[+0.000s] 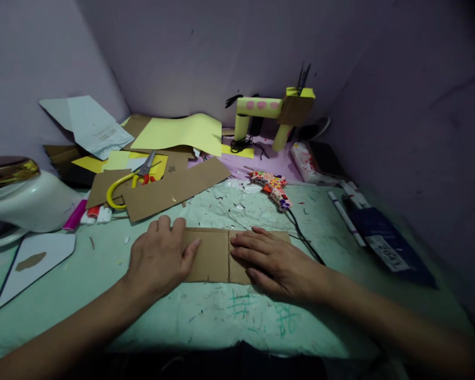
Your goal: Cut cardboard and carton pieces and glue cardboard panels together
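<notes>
A flat piece of brown cardboard [212, 257] lies near the front middle of the table, with a seam or crease running front to back across it. My left hand [158, 258] rests on its left end, fingers bent over the far edge and thumb on the surface. Flat on the right part lies my right hand [279, 264], its fingers stretched toward the seam. Behind the cardboard, a colorful patterned glue gun [272, 187] rests with its black cord trailing to the right. Yellow-handled scissors [131, 182] sit on cardboard scraps at the back left.
A green-covered table [142, 327] spans the view. At the back stands a yellow paper animal figure [259, 108] near yellow sheets [182, 134]. Markers [346, 219] and a dark blue packet [391, 248] lie right; a white rounded object [43, 203] stands left.
</notes>
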Demonstrator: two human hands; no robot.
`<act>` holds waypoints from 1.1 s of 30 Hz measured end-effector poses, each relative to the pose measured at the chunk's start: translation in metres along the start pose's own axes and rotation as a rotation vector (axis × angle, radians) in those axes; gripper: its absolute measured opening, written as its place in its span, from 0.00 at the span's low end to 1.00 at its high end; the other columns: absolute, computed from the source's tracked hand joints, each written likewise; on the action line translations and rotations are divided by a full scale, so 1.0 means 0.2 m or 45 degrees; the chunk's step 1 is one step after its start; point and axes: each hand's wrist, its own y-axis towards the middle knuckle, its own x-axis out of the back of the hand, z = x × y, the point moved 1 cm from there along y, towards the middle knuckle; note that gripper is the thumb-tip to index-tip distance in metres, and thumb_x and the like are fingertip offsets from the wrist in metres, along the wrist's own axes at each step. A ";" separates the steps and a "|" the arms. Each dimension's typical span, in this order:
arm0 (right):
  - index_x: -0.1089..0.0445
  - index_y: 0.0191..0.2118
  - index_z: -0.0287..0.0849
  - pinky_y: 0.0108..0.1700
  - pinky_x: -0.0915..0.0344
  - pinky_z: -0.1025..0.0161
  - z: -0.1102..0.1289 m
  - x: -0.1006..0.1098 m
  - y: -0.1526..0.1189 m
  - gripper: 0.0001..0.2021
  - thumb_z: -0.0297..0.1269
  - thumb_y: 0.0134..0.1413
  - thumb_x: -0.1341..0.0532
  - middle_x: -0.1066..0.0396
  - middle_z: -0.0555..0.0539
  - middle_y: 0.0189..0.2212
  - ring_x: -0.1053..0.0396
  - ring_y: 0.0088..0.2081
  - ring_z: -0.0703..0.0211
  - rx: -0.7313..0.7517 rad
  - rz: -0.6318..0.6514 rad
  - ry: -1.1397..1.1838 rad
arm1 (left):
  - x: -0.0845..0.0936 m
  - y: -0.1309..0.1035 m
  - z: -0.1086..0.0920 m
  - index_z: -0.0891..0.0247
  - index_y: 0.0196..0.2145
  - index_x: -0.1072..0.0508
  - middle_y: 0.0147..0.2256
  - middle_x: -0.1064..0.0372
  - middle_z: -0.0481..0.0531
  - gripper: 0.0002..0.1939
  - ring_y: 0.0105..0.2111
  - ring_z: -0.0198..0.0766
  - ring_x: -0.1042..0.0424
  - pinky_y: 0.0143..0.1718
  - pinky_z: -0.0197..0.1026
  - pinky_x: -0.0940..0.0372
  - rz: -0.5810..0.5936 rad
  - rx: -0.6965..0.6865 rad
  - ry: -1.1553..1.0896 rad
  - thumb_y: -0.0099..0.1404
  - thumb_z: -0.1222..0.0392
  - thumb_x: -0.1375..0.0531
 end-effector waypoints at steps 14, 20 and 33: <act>0.36 0.55 0.44 0.63 0.56 0.46 0.01 0.01 0.00 0.17 0.33 0.62 0.49 0.32 0.46 0.53 0.46 0.60 0.56 0.068 0.035 -0.023 | -0.01 0.00 0.00 0.64 0.40 0.35 0.35 0.38 0.59 0.19 0.35 0.49 0.35 0.28 0.44 0.41 0.009 0.000 -0.006 0.65 0.47 0.54; 0.35 0.54 0.45 0.62 0.54 0.46 0.02 -0.02 -0.02 0.17 0.34 0.62 0.49 0.32 0.47 0.53 0.44 0.59 0.54 0.027 -0.015 -0.068 | -0.01 0.00 0.00 0.64 0.39 0.35 0.35 0.38 0.59 0.18 0.35 0.49 0.35 0.27 0.43 0.42 -0.023 -0.010 -0.022 0.65 0.48 0.54; 0.33 0.50 0.47 0.61 0.60 0.45 0.01 -0.01 -0.02 0.15 0.32 0.58 0.47 0.29 0.50 0.50 0.42 0.56 0.52 0.181 -0.006 0.007 | 0.00 0.00 0.01 0.64 0.38 0.35 0.34 0.38 0.58 0.17 0.35 0.49 0.35 0.27 0.44 0.42 -0.024 -0.019 -0.015 0.65 0.48 0.54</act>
